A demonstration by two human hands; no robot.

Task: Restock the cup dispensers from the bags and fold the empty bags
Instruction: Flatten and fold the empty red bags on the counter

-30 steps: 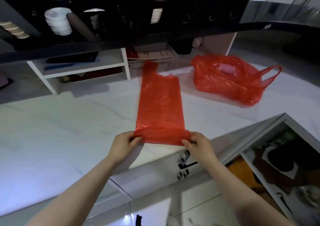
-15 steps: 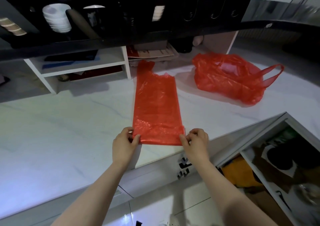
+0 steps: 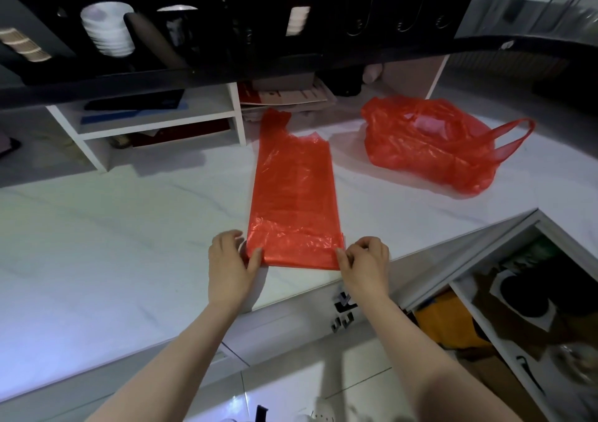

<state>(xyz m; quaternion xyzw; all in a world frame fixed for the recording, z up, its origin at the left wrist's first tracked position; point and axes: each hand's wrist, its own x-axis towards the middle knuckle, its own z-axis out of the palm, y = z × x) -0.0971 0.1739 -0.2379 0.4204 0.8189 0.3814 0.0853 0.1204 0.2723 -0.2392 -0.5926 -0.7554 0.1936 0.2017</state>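
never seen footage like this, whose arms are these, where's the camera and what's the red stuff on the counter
No machine here: a person wears a camera on the head, looking down at their own bare arms. It is the only view. The left hand and the right hand each pinch a near corner of a flat red bag lying on the white counter; its near end looks folded over. A crumpled red bag sits further back on the right. Behind stand a white shelf and a dark rack holding a stack of white cups.
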